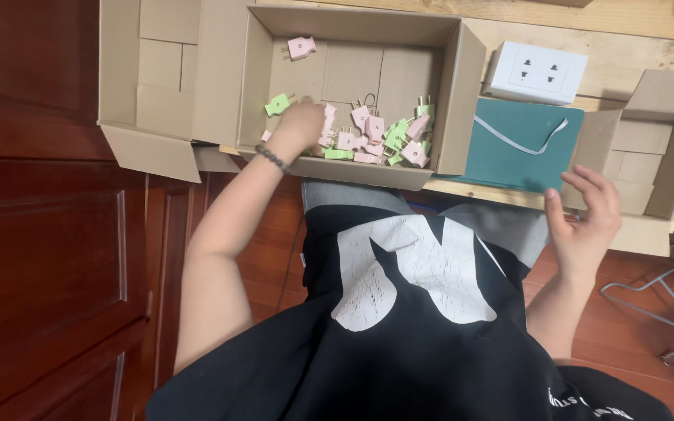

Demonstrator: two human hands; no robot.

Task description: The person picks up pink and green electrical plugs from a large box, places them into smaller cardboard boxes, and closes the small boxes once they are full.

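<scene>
Black shirt (423, 343) below; left hand (302, 125) fingertips hidden among plugs (376, 136).

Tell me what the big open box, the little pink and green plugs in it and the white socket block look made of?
The open box: plain brown cardboard, matte, with flaps and fold lines showing. The plugs: probably moulded plastic, smooth pastel bodies, with thin prongs that look metal. The white socket block: likely hard plastic, smooth with a slight sheen.

This looks like a room in a home used for piecework. Dark red wooden door panels (48, 234) and a reddish wooden floor (633, 273) surround a low plank bench (626, 23) crowded with open cardboard boxes (352, 86) of small plastic plugs (376, 132).
</scene>
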